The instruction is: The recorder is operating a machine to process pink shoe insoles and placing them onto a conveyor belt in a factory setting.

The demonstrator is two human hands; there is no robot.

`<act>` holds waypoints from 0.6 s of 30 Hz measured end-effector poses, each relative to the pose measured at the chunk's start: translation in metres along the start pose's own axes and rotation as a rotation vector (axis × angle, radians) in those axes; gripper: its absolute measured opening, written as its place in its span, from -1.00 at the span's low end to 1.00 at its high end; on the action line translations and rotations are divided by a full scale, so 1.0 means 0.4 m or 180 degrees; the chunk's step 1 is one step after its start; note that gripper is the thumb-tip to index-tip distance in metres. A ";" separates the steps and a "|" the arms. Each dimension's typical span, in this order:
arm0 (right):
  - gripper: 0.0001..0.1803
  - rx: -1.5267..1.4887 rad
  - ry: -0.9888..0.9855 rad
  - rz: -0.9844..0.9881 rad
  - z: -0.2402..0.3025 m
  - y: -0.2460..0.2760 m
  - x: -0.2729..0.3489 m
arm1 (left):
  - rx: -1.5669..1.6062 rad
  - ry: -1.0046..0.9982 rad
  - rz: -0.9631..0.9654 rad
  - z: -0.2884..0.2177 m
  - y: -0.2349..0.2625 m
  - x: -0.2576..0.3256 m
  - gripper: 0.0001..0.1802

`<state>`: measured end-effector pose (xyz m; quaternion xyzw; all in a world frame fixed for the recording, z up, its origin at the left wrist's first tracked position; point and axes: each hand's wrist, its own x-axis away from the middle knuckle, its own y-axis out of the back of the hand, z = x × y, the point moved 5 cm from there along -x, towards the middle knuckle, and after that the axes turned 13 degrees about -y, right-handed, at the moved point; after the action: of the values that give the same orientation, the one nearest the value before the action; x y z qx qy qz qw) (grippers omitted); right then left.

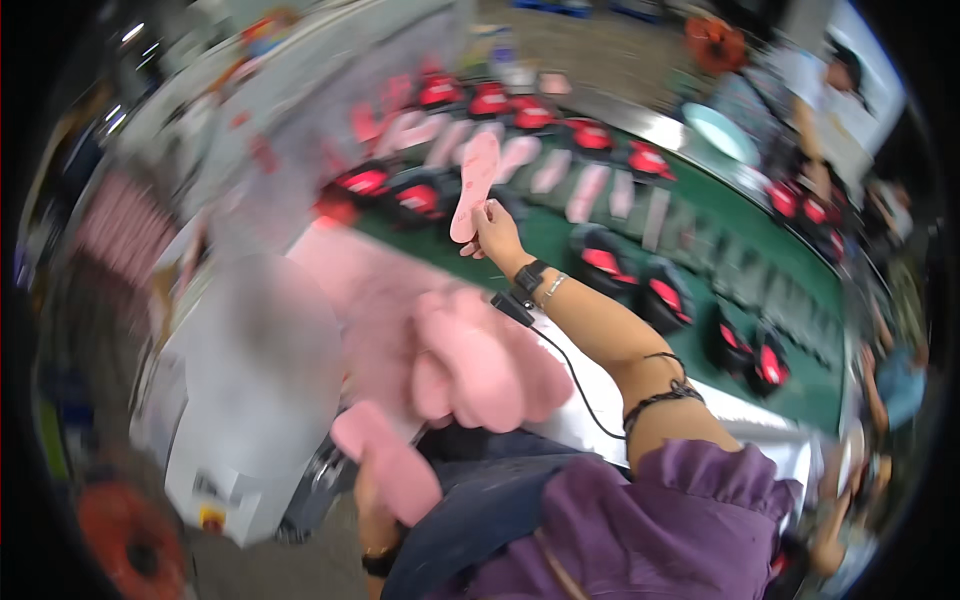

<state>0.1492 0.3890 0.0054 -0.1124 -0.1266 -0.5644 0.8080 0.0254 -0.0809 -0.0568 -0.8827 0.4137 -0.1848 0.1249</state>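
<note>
Black shoes with red linings [603, 262] and pale pink flat insoles [586, 192] lined along a green conveyor belt [800, 375].

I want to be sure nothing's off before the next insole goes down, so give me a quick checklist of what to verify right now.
1. Right hand grips the raised insole firmly: ok, held by its lower end.
2. Left hand has an insole ready: ok, though blurred.
3. Insole pile within reach: ok, on the lap.
4. Shoes lined up on the green belt: ok.
5. Which shoes lack insoles: cannot tell, too blurred.
6. Cable clear of the right hand: ok.
</note>
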 end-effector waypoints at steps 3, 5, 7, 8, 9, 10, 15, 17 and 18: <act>-0.66 0.0359 0.0344 -0.1531 -0.105 0.546 -0.099 | 0.1046 0.0691 0.0291 -0.022 -0.094 -0.030 -0.48; -0.69 0.1348 0.0249 -0.2962 -0.084 0.808 0.071 | 0.0202 0.0848 -0.0413 -0.014 -0.119 -0.055 -0.51; -0.60 0.0640 0.0055 -0.3067 -0.155 1.069 0.113 | 0.0409 0.0948 -0.0477 0.024 -0.079 -0.039 -0.52; -0.63 0.1201 0.0067 -0.3561 -0.211 1.243 0.161 | 0.0518 0.1233 -0.0290 0.009 -0.123 -0.044 -0.58; -0.67 0.1670 -0.0045 -0.3753 -0.190 1.258 0.246 | 0.0547 0.1179 -0.0188 0.012 -0.126 -0.048 -0.58; -0.70 0.1758 -0.0355 -0.3745 -0.243 1.352 0.236 | 0.0584 0.1125 -0.0090 0.019 -0.117 -0.056 -0.57; -0.72 0.2110 -0.0730 -0.3794 -0.264 1.380 0.252 | 0.0559 0.1024 -0.0344 0.000 -0.148 -0.019 -0.67; -0.70 0.1969 -0.0588 -0.3865 -0.290 1.390 0.240 | 0.0596 0.1137 -0.0386 -0.001 -0.171 -0.021 -0.67; -0.69 0.1876 -0.0387 -0.3983 -0.306 1.394 0.229 | 0.0603 0.1203 -0.0376 -0.003 -0.183 -0.028 -0.66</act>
<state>0.7136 0.4566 -0.1011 0.1744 -0.3607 -0.8590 0.3189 0.0684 -0.0264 -0.0310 -0.8394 0.3580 -0.3920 0.1165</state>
